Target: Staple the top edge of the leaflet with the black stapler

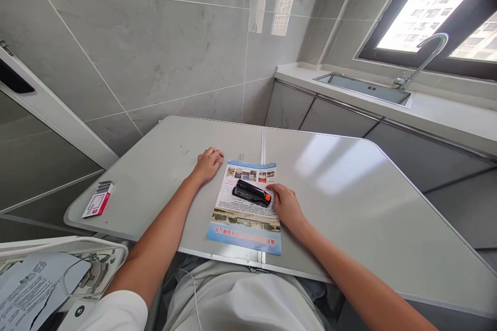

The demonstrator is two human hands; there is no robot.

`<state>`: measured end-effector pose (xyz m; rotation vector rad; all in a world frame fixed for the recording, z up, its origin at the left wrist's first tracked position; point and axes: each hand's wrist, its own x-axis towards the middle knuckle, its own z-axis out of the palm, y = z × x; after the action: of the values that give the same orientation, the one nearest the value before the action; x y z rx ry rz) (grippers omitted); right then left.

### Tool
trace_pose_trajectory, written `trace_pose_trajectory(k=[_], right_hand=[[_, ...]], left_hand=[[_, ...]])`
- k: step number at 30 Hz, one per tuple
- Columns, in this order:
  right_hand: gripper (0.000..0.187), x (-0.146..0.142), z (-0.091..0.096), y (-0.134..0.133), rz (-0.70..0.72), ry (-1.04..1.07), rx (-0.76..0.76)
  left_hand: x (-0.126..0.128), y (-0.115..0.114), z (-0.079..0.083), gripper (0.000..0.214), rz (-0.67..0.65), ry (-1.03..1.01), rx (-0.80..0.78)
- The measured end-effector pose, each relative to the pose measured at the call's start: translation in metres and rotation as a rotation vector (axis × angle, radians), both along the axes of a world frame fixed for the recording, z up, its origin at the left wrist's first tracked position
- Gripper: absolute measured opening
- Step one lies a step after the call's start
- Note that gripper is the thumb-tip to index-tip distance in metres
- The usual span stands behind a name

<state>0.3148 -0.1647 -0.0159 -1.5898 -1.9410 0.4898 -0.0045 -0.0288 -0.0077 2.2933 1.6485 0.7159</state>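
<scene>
A printed leaflet [244, 217] with pictures and a blue lower band lies flat on the table. Across it rests a black stapler [248, 191] with an orange end pointing right. My left hand [208, 166] lies on the tabletop by the leaflet's upper left corner, fingers slightly bent and holding nothing. At the leaflet's right edge is my right hand [287, 204], its fingers loosely bent close to the stapler's orange end; they do not wrap round it. Small staple strips [241, 156] sit just above the leaflet.
An open red and white staple box [99, 200] lies near the left edge of the folding table [334, 227]. A white appliance [97, 279] with papers on it stands lower left. Behind are a tiled wall, a counter with a sink [365, 88], and a tap [427, 59].
</scene>
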Motion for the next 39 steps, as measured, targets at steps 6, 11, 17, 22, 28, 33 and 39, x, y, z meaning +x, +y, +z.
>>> trace_pose_trajectory(k=[6, 11, 17, 22, 28, 33, 39], right_hand=[[0.041, 0.03, 0.001, -0.003, -0.001, -0.038, -0.012], [0.044, 0.048, 0.005, -0.004, 0.007, -0.098, -0.032], [0.054, 0.06, 0.018, 0.001, 0.044, -0.073, -0.108], [0.049, 0.07, 0.028, -0.005, 0.034, -0.014, -0.169], [0.034, 0.074, 0.03, -0.01, -0.056, -0.039, -0.133], [0.034, 0.063, 0.036, -0.013, 0.145, 0.129, 0.072], [0.037, 0.036, 0.032, -0.016, 0.287, 0.011, 0.002]], left_hand=[[0.004, -0.004, 0.003, 0.016, -0.093, 0.025, 0.01], [0.013, -0.01, 0.01, 0.02, -0.293, -0.103, -0.023], [0.037, -0.029, 0.017, 0.026, -0.594, -0.054, -0.092], [0.042, -0.032, 0.018, 0.032, -0.64, 0.083, -0.094], [0.041, -0.032, 0.019, 0.032, -0.644, 0.116, -0.091], [0.043, -0.035, 0.021, 0.029, -0.658, 0.068, -0.081], [0.049, -0.036, 0.022, 0.027, -0.798, -0.106, -0.179]])
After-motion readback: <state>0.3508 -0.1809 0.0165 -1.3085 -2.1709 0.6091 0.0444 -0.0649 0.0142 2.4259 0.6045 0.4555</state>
